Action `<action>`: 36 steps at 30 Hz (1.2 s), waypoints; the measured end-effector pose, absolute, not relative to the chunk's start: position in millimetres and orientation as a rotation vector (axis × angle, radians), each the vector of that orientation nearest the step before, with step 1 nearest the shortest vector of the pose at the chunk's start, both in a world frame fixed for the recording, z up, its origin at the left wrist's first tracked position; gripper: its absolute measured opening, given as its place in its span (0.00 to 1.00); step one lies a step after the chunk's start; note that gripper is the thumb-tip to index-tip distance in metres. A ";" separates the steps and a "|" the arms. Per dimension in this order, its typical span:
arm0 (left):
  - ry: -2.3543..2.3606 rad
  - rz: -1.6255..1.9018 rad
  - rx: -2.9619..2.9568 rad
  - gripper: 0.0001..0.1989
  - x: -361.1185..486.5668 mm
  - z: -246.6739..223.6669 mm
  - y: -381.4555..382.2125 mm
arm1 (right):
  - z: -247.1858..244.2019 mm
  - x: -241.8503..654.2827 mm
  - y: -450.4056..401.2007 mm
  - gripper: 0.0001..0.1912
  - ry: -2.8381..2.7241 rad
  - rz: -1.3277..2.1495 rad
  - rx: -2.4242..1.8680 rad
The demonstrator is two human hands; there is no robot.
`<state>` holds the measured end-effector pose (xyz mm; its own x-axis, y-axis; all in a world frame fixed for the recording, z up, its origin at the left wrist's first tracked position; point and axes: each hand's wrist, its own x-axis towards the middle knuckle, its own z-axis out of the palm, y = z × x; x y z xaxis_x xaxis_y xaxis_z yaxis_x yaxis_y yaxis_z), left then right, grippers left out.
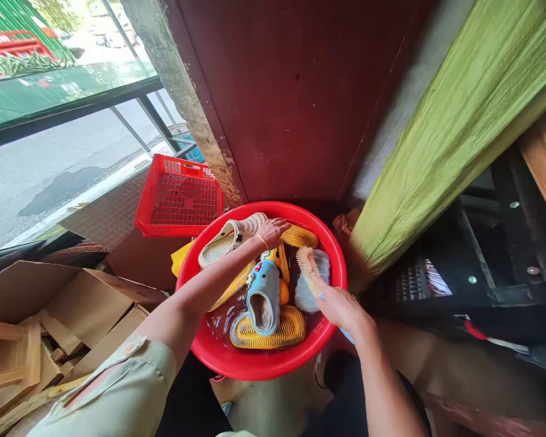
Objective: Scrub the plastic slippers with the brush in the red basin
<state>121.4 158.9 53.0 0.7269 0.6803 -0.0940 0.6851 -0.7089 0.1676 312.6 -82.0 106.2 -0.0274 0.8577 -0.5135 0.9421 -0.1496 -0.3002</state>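
A round red basin (273, 364) holds dark water and several clogs. My left hand (272, 232) reaches over its far side, fingers on the heel end of a yellow sole (300, 235). Beside that hand lies a cream clog (221, 246). My right hand (341, 306) is closed round the handle of a brush (307, 264), whose bristles are over a grey-white sole (316, 282). A blue clog (264, 291) with charms rests in the middle, on top of a yellow-soled clog (270, 331) lying sole up.
Behind the basin at the left stands a red plastic crate (179, 197). Cardboard boxes with wood pieces (31, 346) are at the left. A green cloth (437, 145) hangs at the right, and a dark red panel (295, 97) rises behind.
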 end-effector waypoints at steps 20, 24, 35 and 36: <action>0.905 0.738 1.685 0.34 109.9 64.9 152.5 | 107.1 311.6 -84.5 0.38 1.907 -0.936 2.118; 0.912 1.074 1.272 0.27 73.4 88.7 117.6 | 110.9 302.4 -83.1 0.38 1.920 -0.883 2.126; 1.062 1.020 0.576 0.25 -22.0 70.1 -10.4 | 115.2 249.3 -76.5 0.36 2.264 -1.148 2.154; 1.062 0.947 0.557 0.26 -33.8 68.5 -16.7 | 112.8 243.3 -78.2 0.36 2.251 -1.253 2.147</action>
<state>-33.8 -16.7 68.5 0.1697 0.8616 -0.4784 -0.3764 0.5053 0.7765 243.3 -78.2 112.8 -0.1672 0.9285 -0.3317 0.7712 -0.0865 -0.6307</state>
